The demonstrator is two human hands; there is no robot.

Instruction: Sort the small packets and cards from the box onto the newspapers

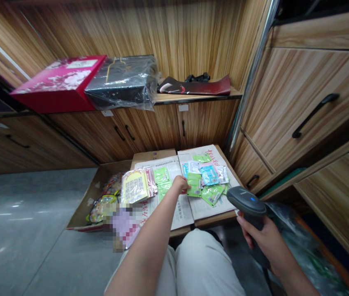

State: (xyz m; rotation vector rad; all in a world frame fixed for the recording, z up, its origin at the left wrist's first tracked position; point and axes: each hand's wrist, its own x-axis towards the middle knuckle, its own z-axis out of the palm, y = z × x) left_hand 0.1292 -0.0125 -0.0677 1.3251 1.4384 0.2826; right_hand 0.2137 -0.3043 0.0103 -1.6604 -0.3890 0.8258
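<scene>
My left hand (180, 184) is closed on the edge of a green packet (194, 184), which it holds just over the newspaper (174, 213). To the right of that packet lie several loose packets, among them a blue packet (209, 175) and more green ones (212, 194). On the left side are two green packets (162, 175) beside a stack of yellow-fronted bags (134, 187). My right hand (262, 234) is wrapped round the handle of a dark grey barcode scanner (246, 202). A blue light shows on the scanner's top, and its head points toward the packets.
An open cardboard box (83, 211) with bagged goods stands on the floor at left. Wooden cabinets (150, 125) rise behind, with a pink box (60, 84) and a plastic-wrapped dark box (122, 80) on their ledge. Drawers (304, 98) and clear plastic wrapping (304, 242) are at right.
</scene>
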